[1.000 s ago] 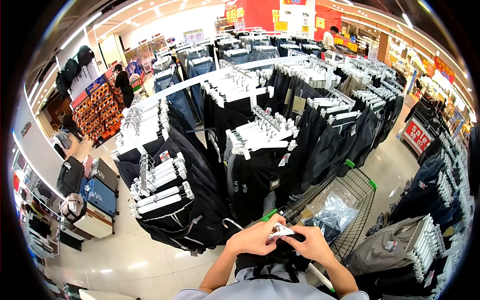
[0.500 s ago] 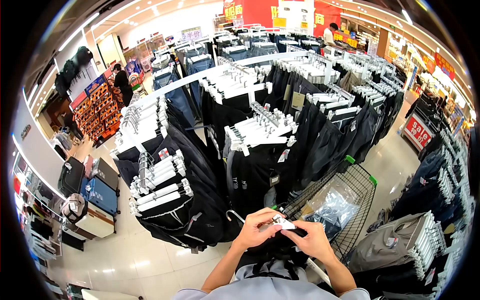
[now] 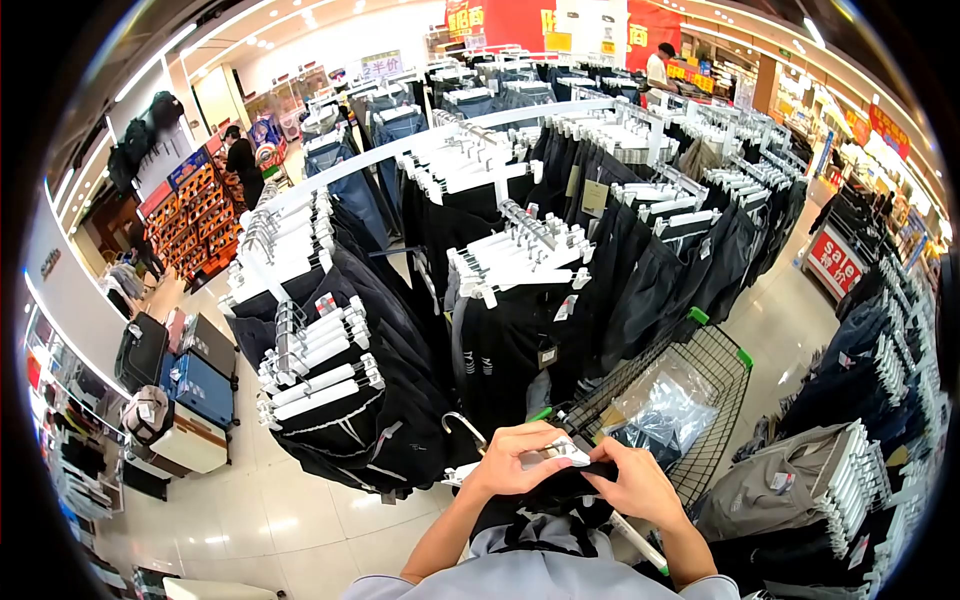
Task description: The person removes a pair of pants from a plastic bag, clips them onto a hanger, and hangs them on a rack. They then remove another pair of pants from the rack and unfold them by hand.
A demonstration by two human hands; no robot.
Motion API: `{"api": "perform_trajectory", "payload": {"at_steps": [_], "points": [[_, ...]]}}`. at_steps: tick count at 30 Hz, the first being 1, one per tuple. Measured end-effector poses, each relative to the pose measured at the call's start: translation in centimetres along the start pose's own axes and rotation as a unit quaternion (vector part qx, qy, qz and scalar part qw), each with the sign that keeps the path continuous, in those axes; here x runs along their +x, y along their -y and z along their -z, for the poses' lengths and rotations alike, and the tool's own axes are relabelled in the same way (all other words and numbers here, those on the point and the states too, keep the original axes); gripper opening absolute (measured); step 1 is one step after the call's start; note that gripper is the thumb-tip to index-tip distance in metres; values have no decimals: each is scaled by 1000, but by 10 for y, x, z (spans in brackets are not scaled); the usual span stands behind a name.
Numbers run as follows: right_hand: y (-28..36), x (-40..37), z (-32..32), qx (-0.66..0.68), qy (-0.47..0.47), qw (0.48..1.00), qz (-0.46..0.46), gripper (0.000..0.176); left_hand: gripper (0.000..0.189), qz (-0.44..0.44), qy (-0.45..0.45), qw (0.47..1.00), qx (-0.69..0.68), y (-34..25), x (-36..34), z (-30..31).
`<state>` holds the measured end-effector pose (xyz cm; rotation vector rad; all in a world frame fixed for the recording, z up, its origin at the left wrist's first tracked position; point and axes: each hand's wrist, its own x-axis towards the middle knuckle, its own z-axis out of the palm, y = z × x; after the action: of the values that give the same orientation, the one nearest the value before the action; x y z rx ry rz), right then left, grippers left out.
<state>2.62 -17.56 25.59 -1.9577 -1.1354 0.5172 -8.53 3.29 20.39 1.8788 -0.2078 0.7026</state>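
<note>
Closest to us, our left hand [image 3: 510, 462] is curled over a white plastic clip hanger [image 3: 562, 453], fingers pressed together and thumb underneath, gripping its bar. The hanger's metal hook [image 3: 462, 425] pokes out free to the left and catches on nothing. Our right hand [image 3: 635, 485] meets it from the other side, its fingertips pinching the top edge of a black fabric garment [image 3: 540, 503] up against the hanger's right end.

The garment hangs bunched below both hands, in front of our grey shirt. We judge the work to be midway. Garment and hanger are brought together and held, but we cannot tell whether either clip has closed on the cloth, since our fingers cover both ends. The hanger is on no rail. So the hanger lies inside the left hand's grip and touches the right hand's fingertips, with the garment directly beneath.

Just beyond our hands stands a black wire shopping cart with green corner caps [image 3: 722, 350], holding clear plastic bags of dark clothing [image 3: 665, 410]. Behind it, a curved rack of black trousers on white clip hangers [image 3: 510, 270] fills the middle. Grey shorts on hangers [image 3: 790, 490] sit to the right, and stacked suitcases [image 3: 200, 385] to the left. Further off are a red sale sign [image 3: 835, 262] and a person in a white top [image 3: 658, 68].
</note>
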Motion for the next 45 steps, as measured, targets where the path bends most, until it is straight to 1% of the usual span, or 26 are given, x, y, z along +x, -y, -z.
{"api": "perform_trajectory", "payload": {"at_steps": [1, 3, 7, 9, 11, 13, 15, 17, 18, 20, 27, 29, 30, 33, 36, 39, 42, 43, 45], "points": [[1, -1, 1, 0, -1, 1000, -1, 25, 26, 9, 13, 1000, 6, -4, 1, 0], [4, -2, 4, 3, 13, 998, -62, 22, 27, 17, 26, 999, 11, -8, 3, -1], [0, -3, 4, -10, -19, 999, -38, 19, 28, -1, 36, 999, 32, -14, 7, -2], [-1, 0, 8, -20, 3, 996, -91, 19, 29, -3, 41, 999, 32, -15, 8, -4], [-3, 1, 8, -16, -12, 996, -83, 19, 26, -34, 38, 998, 31, -13, 8, -7], [-8, -1, 5, -35, -29, 998, -50, 20, 27, -27, 48, 998, 39, -15, 10, -8], [-1, -1, 9, -41, -26, 997, -64, 19, 28, -18, 59, 997, 46, -16, 9, -8], [-1, -3, 11, -38, 11, 995, -93, 18, 28, -21, 71, 995, 68, -17, 10, -8], [-2, -3, 12, -37, 11, 995, -93, 18, 28, -21, 72, 995, 68, -16, 9, -8], [-3, -4, 14, -36, 19, 997, -65, 21, 28, -32, 74, 994, 72, -14, 8, -10], [-8, -9, 12, -68, 21, 996, -62, 19, 26, -42, 72, 993, 81, -12, 10, -11], [-11, -11, 11, -70, 21, 997, -25, 19, 26, -24, 50, 995, 81, -13, 10, -10], [-10, -11, 10, -69, 19, 997, -26, 19, 26, -24, 52, 995, 81, -13, 10, -10], [-9, -11, 7, -64, -3, 997, -32, 19, 25, -35, 57, 995, 75, -14, 9, -10], [-13, -9, 3, -24, -24, 999, -25, 19, 25, -34, 64, 992, 103, -14, 8, -9], [-15, -4, 2, -9, -17, 999, -40, 20, 26, -30, 61, 991, 118, -12, 6, -8], [-18, -1, 1, 18, -26, 997, -74, 20, 27, -28, 58, 990, 126, -14, 6, -7], [-17, -1, 1, 18, -26, 997, -73, 20, 27, -32, 50, 991, 123, -15, 7, -7], [-13, -4, -1, 33, -43, 998, -42, 18, 28, -33, 41, 991, 119, -16, 7, -8]]}}
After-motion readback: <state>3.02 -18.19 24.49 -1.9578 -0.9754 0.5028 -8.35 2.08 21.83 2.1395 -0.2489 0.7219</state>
